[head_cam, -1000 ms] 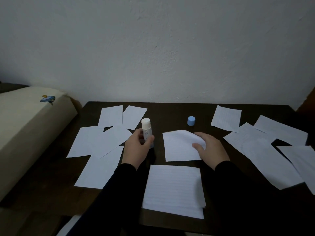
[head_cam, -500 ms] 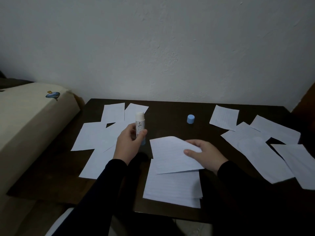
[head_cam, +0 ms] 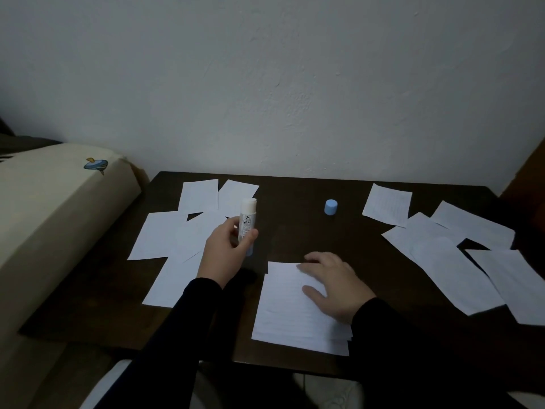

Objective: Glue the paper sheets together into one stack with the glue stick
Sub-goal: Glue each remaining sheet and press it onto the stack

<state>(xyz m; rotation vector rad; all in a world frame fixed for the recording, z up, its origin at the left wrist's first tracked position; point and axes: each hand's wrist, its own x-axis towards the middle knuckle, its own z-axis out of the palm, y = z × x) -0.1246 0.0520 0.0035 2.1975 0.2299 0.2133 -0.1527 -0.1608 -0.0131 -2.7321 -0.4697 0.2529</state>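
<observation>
Sheet now flat; glue stick upright.

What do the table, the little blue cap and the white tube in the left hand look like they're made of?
The dark brown table looks like wood or wood veneer with a dull finish; no grain shows in this dim light. The small blue cap seems to be smooth moulded plastic, evenly coloured. The white glue stick tube held by the left hand also looks like plastic, with a printed label.
</observation>
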